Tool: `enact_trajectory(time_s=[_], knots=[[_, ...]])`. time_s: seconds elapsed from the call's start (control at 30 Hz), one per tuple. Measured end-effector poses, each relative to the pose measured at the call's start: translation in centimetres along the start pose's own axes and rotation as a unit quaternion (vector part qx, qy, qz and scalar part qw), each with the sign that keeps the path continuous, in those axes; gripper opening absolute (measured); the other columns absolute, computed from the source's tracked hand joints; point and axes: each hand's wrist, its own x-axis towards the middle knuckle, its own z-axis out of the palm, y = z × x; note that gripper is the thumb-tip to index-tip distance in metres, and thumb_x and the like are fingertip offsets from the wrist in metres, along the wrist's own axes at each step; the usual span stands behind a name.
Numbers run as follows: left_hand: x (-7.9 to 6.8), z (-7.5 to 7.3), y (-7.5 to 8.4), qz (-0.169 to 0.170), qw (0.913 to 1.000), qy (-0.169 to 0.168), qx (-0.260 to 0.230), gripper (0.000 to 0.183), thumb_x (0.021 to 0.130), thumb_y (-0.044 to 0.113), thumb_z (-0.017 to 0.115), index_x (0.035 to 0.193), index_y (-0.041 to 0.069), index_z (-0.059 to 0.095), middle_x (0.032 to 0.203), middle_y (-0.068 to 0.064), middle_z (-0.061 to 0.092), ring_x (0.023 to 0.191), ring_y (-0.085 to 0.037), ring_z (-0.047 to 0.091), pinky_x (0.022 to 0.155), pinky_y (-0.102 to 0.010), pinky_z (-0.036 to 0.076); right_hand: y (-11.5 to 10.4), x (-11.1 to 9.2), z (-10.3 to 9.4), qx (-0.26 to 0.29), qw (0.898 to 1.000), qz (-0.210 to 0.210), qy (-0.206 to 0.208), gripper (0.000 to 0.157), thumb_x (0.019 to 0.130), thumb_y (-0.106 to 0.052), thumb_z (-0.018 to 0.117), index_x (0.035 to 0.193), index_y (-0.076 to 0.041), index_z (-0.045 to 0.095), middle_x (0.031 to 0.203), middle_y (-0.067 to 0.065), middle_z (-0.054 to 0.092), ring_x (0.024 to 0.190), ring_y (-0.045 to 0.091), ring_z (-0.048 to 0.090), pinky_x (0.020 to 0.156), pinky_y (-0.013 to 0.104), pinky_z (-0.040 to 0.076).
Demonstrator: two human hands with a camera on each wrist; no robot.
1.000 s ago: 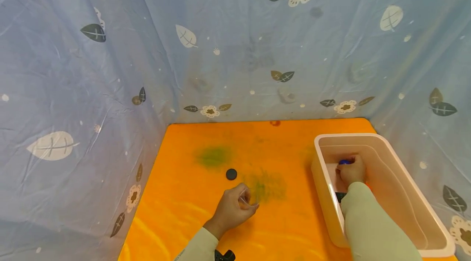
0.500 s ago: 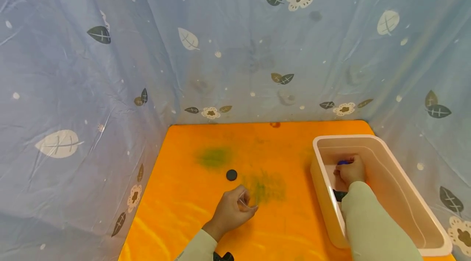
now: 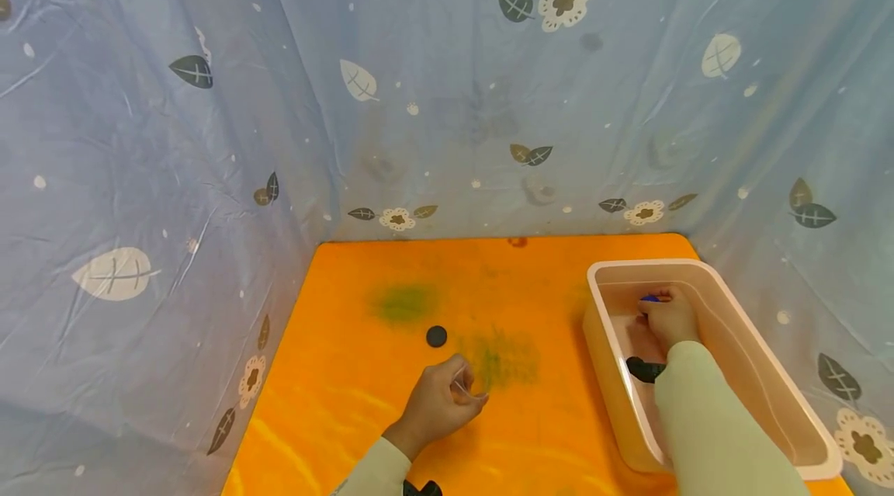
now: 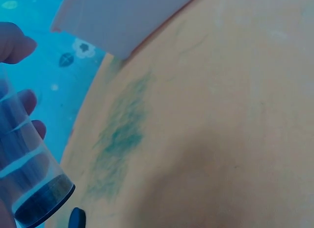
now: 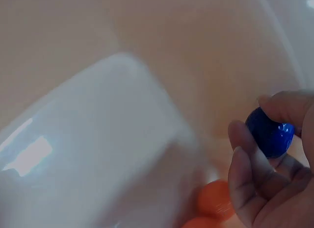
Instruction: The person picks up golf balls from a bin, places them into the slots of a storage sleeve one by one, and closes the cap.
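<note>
My left hand (image 3: 436, 403) grips a clear plastic tube over the middle of the table. In the left wrist view the tube (image 4: 24, 154) is tilted, its dark round end pointing down and right. A flat black disc (image 3: 436, 336) lies on the orange table just beyond that hand. Inside the pink bin (image 3: 608, 387) my right hand (image 3: 676, 319) pinches a small shiny blue ball (image 5: 269, 132) between thumb and fingers. Below that hand, orange balls (image 5: 216, 199) lie low in the bin, partly hidden by the fingers in the right wrist view.
The bin stands at the table's right side. Blue patterned curtains (image 3: 433, 108) enclose the table at the back and both sides. Green smudges (image 3: 405, 302) mark the orange cover (image 3: 363, 387). Each wrist carries a black device.
My right hand, still pinching the blue ball, has risen slightly toward the bin's far end. The left hand stays nearly still with the tube. The head view has shifted a little.
</note>
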Motion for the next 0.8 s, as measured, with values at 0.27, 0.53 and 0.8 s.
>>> enact_trajectory(time_s=[0.27,0.53,0.8], knots=[[-0.1,0.2,-0.1,0.004,0.9999,-0.005,-0.014,0.031,0.097,0.016,0.088,0.097,0.018,0.056,0.088,0.010,0.066,0.076,0.000,0.072,0.071,-0.025,0.060,-3.1,-1.3,-0.4,0.012,0.999,-0.028,0.020,0.035,0.109,-0.006,0.066,0.136,0.007,0.048,0.116,0.019,0.054,0.074,0.015,0.073,0.071,0.030,0.062],[0.0,0.3,-0.1,-0.002,0.9999,-0.010,-0.006,0.032,0.097,0.017,0.087,0.098,0.023,0.056,0.088,0.010,0.068,0.075,0.002,0.071,0.071,-0.024,0.059,-6.4,-2.5,0.0,0.032,0.996,-0.078,0.015,0.048,0.109,-0.023,0.071,0.145,0.000,0.049,0.128,0.015,0.053,0.091,0.018,0.073,0.082,0.024,0.059],[0.1,0.2,-0.1,-0.017,0.9997,-0.012,-0.011,0.032,0.097,0.016,0.087,0.097,0.023,0.056,0.088,0.011,0.070,0.074,0.001,0.071,0.070,-0.026,0.059,-11.2,-4.9,0.8,0.076,0.985,-0.156,-0.025,0.042,0.109,-0.027,0.072,0.148,-0.015,0.061,0.137,0.009,0.047,0.095,0.009,0.072,0.086,0.018,0.056]])
